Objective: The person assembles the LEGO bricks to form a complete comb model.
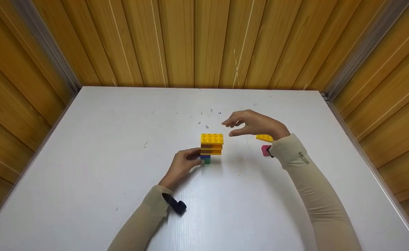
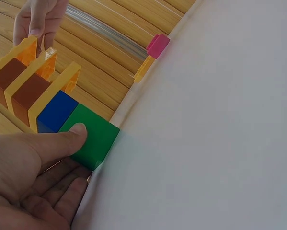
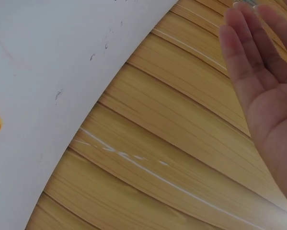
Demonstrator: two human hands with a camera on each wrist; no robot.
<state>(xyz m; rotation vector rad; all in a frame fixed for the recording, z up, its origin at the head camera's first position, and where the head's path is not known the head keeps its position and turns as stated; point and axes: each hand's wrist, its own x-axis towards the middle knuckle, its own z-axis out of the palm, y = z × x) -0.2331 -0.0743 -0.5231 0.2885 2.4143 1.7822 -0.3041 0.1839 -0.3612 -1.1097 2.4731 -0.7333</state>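
A toy-brick tower stands upright on the white table, in front of me. From the bottom it has a green brick [image 2: 96, 139], a blue brick [image 2: 59, 110], then wide yellow bricks alternating with brown bricks [image 2: 32, 95]. Its studded yellow top brick [image 1: 212, 138] overhangs the base to the right. My left hand [image 1: 183, 163] grips the tower low down, with the thumb pressed on the green brick and the fingers behind it. Up in the air to the right of the tower's top, my right hand [image 1: 255, 122] has its fingers apart from the thumb and holds nothing.
A loose yellow brick [image 1: 264, 137] and a pink brick [image 1: 265, 150] lie on the table [image 1: 96, 139] to the right, partly behind my right wrist. Wood-look panels [image 1: 176, 42] rise behind the far edge and at both sides.
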